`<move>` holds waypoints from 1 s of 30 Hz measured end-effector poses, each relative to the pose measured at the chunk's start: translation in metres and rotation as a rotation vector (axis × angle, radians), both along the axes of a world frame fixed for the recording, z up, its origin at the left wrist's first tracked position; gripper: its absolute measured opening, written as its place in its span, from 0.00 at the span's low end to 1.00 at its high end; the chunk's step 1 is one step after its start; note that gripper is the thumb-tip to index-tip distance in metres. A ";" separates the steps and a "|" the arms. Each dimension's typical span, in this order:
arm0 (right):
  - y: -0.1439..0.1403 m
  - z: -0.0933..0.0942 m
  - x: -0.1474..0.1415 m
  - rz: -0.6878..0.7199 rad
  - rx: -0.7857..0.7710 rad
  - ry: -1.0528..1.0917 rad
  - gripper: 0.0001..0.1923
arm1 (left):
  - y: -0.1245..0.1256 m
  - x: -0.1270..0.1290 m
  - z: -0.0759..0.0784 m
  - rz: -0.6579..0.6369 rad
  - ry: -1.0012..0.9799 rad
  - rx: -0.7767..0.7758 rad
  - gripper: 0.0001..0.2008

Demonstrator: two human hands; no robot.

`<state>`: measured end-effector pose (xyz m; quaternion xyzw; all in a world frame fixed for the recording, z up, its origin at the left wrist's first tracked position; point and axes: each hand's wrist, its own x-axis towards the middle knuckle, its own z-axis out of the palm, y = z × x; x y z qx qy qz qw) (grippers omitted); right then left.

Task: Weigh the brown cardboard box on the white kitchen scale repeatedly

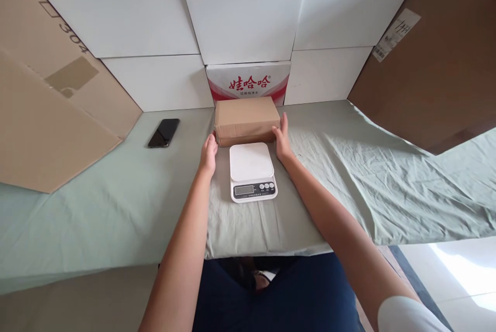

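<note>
1. Sleeve (pixel 411 316), white, at lower right; trousers (pixel 310 296), dark blue, below the near edge of the cloth (pixel 174 182).
2. Scale (pixel 251 167), white, flat on the cloth between the forearms; display and buttons toward the camera.
3. Box (pixel 248 113), brown, just beyond the scale, held between both hands; resting or slightly raised, cannot tell.
4. Left hand (pixel 210 154), grasping the box's left end; fingers partly hidden.
5. Right hand (pixel 283 141), grasping the right end; thumb at the front face.
6. Phone (pixel 164 133), black, well left of the box.
7. Carton (pixel 249 82), red-printed, directly behind the box.
</note>
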<state>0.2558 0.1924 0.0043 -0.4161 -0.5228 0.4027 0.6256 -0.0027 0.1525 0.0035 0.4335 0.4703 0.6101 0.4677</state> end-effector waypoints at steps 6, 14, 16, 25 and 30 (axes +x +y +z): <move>0.008 -0.006 0.047 -0.255 -0.094 0.181 0.43 | 0.003 -0.028 0.010 0.226 -0.104 -0.013 0.32; 0.010 -0.008 0.053 -0.277 -0.140 0.231 0.43 | 0.002 -0.032 0.014 0.275 -0.110 -0.004 0.35; 0.009 -0.009 0.052 -0.265 -0.137 0.222 0.41 | 0.002 -0.032 0.014 0.270 -0.110 0.000 0.35; 0.000 -0.008 0.036 -0.025 -0.009 0.167 0.42 | -0.003 -0.007 0.011 0.146 -0.109 -0.030 0.31; -0.012 -0.003 0.005 0.083 -0.025 0.113 0.39 | -0.010 0.019 0.003 -0.003 -0.002 0.084 0.31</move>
